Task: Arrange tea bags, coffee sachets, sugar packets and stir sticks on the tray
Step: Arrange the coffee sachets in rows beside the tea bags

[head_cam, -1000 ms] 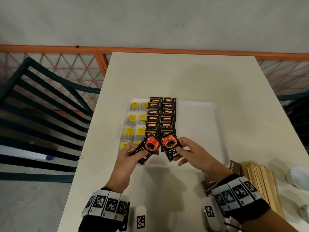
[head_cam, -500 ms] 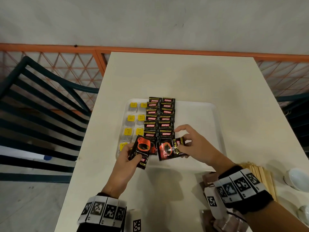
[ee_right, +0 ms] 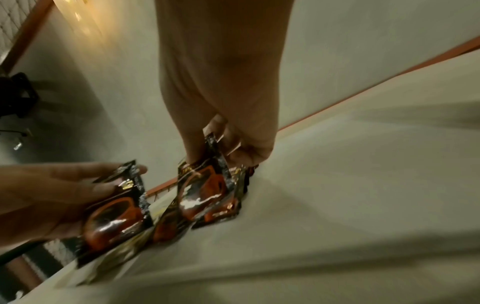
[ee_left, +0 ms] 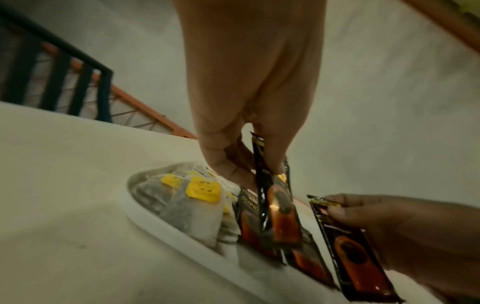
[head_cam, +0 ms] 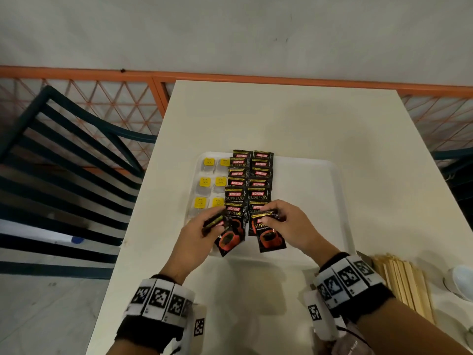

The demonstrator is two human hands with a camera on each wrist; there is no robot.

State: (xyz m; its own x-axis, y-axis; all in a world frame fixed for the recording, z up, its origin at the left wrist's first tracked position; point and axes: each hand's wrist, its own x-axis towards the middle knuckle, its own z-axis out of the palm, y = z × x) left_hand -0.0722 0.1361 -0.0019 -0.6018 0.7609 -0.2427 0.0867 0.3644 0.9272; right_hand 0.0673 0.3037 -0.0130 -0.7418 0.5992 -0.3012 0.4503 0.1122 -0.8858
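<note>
Each hand pinches a sachet's top edge: left hand (head_cam: 197,234), right hand (head_cam: 294,226); long axes 12–6, row ends (head_cam: 236,213) at 12

- Six tea bags (head_cam: 204,181) with yellow tags are showing on the tray, lying in two columns of three; any under the hand are staying uncounted.
- Roughly twelve coffee sachets (head_cam: 235,194) are lying overlapped in two columns of about six; the overlap is making the nearest ones hard to count.
- Two more coffee sachets are being pinched, one by the left hand (head_cam: 197,234) and one by the right hand (head_cam: 294,226).
- One tray (head_cam: 320,201) is sitting on one bench (head_cam: 281,119).
- One pile of stir sticks (head_cam: 404,285) is lying there, too many to count.
- One white dish (head_cam: 460,280) is showing.
- One chair (head_cam: 64,149) is standing in full view.
</note>
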